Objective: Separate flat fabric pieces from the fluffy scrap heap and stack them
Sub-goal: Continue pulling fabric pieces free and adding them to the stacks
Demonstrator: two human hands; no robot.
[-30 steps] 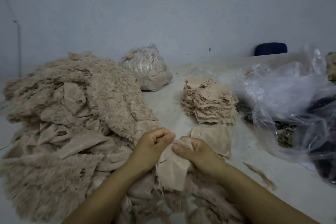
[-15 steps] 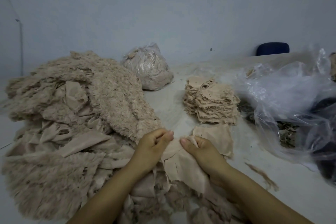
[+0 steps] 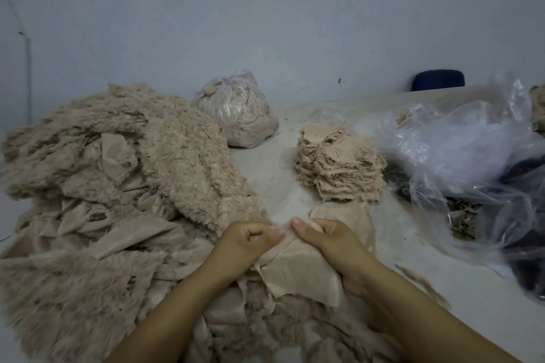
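A big beige fluffy scrap heap covers the left half of the table. At its near right edge, my left hand and my right hand both pinch the top edge of one flat beige fabric piece, thumbs close together. Just beyond my right hand a flat piece lies alone on the table. Behind it stands a stack of flat pieces with frayed edges.
A tied clear bag of beige scraps sits at the back centre. Crumpled clear plastic bags with dark contents fill the right side. A blue chair back shows beyond the table. A thin scrap strip lies near my right forearm.
Both hands moved slightly away from me and the flat piece between them has spread wider and lies flatter over the heap's edge.
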